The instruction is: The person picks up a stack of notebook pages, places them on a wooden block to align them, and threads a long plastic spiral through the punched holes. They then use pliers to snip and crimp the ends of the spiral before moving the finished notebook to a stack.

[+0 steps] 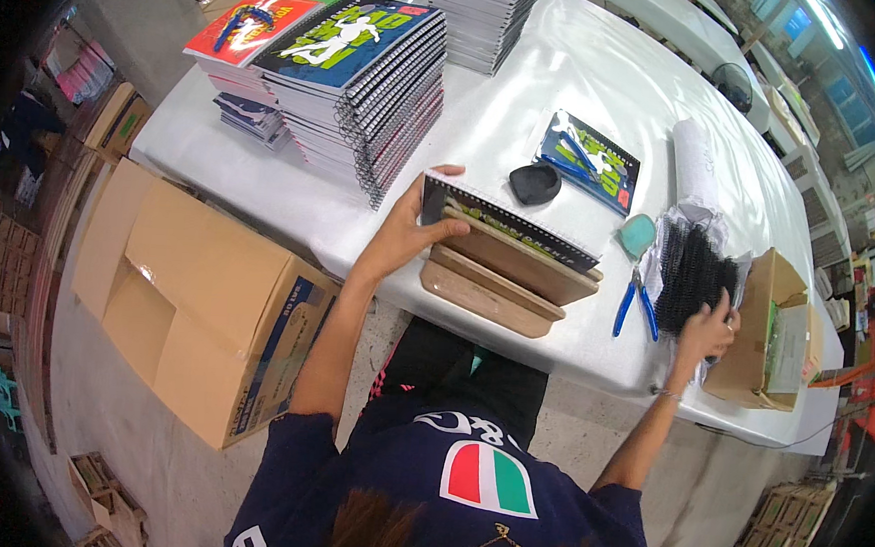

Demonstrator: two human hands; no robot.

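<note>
My left hand [400,233] grips the left end of a notebook [521,223] with a black, green and white cover. Its pages stand on edge against a brown wooden stand [496,292] at the table's near edge. The thumb lies over the front cover and the fingers are behind the pages. Over on the right, my right hand [709,328] rests at the near right side of a pile of black plastic binding coils [686,274]. Its fingers are curled at the coils; the fingertips are partly hidden. Blue-handled pliers [637,306] lie just left of the pile.
Tall stacks of spiral notebooks [387,110] stand at the far left. Beyond the stand are a black pouch-like object [534,183] and a single notebook [603,183] with a blue tool on it. A cardboard box [749,343] sits far right; a bigger carton [195,299] is left of the table.
</note>
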